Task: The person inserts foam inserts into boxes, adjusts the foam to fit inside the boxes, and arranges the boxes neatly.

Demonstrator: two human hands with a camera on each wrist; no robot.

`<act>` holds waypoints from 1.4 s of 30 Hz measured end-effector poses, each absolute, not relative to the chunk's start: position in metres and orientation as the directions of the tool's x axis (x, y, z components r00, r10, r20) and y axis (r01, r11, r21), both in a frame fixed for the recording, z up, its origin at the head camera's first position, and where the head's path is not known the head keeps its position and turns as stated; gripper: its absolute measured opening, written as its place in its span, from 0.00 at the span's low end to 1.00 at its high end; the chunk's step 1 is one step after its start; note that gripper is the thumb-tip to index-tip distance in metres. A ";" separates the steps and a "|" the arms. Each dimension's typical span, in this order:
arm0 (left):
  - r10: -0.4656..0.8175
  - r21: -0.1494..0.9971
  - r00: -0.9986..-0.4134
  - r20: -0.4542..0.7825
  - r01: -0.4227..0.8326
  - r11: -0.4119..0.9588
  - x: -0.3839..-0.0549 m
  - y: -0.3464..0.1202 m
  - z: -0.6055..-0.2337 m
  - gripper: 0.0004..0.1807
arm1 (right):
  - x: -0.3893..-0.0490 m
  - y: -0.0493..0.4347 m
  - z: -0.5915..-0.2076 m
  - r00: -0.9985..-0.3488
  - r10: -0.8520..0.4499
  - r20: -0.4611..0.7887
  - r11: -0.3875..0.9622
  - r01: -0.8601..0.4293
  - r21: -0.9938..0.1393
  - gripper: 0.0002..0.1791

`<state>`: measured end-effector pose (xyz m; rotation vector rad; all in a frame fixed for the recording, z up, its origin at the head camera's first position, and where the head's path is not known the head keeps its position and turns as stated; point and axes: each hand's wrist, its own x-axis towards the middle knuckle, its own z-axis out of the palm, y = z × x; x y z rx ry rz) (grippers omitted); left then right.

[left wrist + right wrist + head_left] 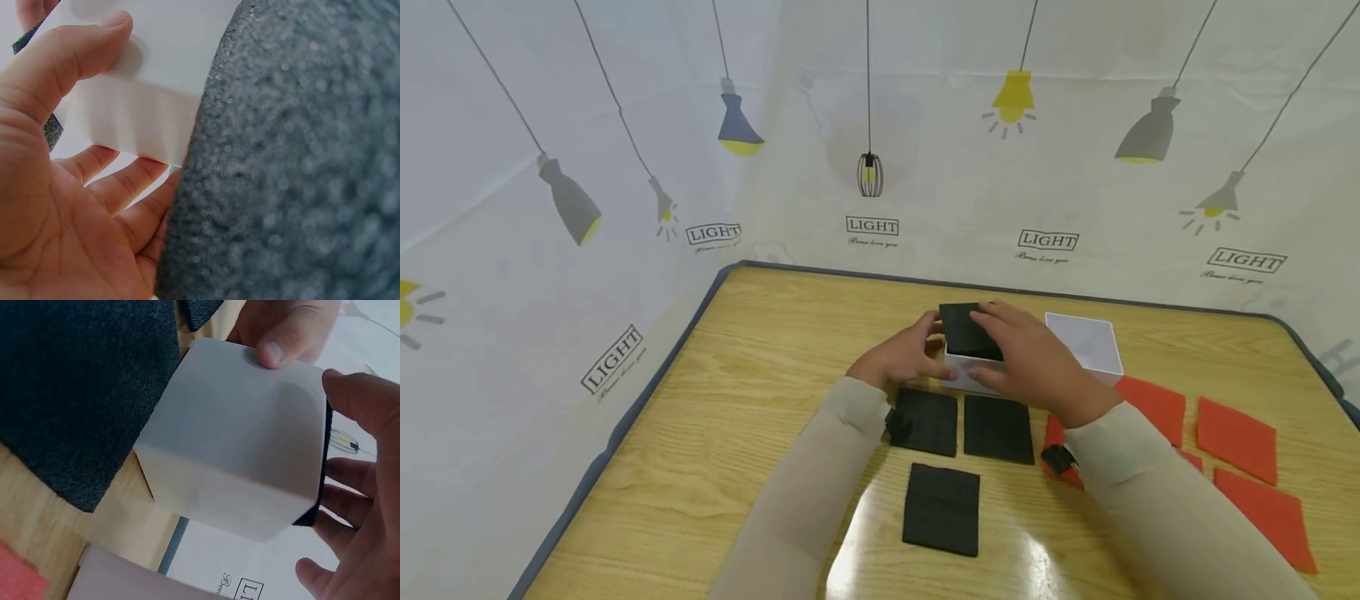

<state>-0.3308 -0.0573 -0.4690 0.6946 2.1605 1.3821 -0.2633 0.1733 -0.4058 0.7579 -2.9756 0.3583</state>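
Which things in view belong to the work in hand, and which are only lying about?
Likely in the work: white box, black square at its top, three loose black squares.
Apparently only lying about: red squares, other white container.

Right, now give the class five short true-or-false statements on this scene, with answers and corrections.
1. The left hand grips the box. True.
2. A black square is at the box's top, with the right hand's fingers on it. True.
3. The other black squares all lie beyond the box. False: three black squares show on the near side of it.
4. The red squares are left of those three. False: the red squares are to their right.
5. A white container is right of the box. True.
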 end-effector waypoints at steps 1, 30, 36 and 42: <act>0.644 0.920 -0.755 -0.121 0.159 0.359 -0.331 -0.057 -0.469 0.57 | -0.265 0.172 -0.407 -0.869 -0.482 0.107 0.847 -0.494 -0.198 0.49; 0.636 0.915 -0.759 -0.136 0.150 0.374 -0.331 -0.057 -0.469 0.58 | -0.286 0.163 -0.402 -0.847 -0.532 0.006 0.838 -0.528 -0.138 0.60; 0.624 0.916 -0.768 -0.141 0.138 0.376 -0.331 -0.057 -0.470 0.58 | -0.279 0.167 -0.405 -0.851 -0.524 0.028 0.844 -0.524 -0.115 0.63; 0.638 0.926 -0.760 -0.126 0.141 0.351 -0.331 -0.057 -0.470 0.58 | -0.265 0.166 -0.405 -0.811 -0.582 0.060 0.805 -0.585 -0.102 0.60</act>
